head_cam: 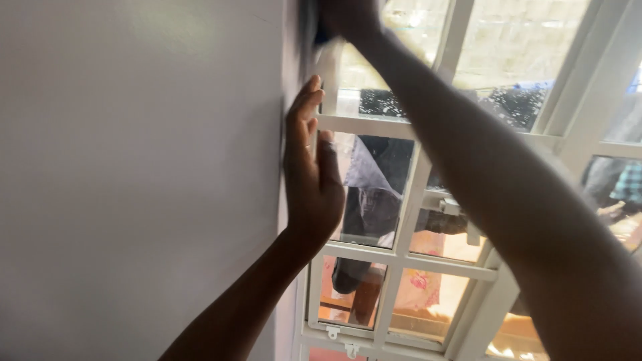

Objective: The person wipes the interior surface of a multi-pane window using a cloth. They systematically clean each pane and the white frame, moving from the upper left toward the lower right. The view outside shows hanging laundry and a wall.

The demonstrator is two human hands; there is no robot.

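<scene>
My left hand [311,170] is raised with its fingers straight, its palm side resting against the edge of the pale wall [134,167] where it meets the window. It holds nothing. My right arm crosses from the lower right up to the top edge. There my right hand [351,17], partly cut off by the frame, is closed on what looks like a dark blue cloth [319,30], blurred, pressed near the upper corner of the white window frame [401,234].
The window has a white grid of bars with several small glass panes and a latch [449,206]. Outside, dark clothes [374,180] and patterned fabrics hang close to the glass. Small catches [332,331] sit on the bottom bar.
</scene>
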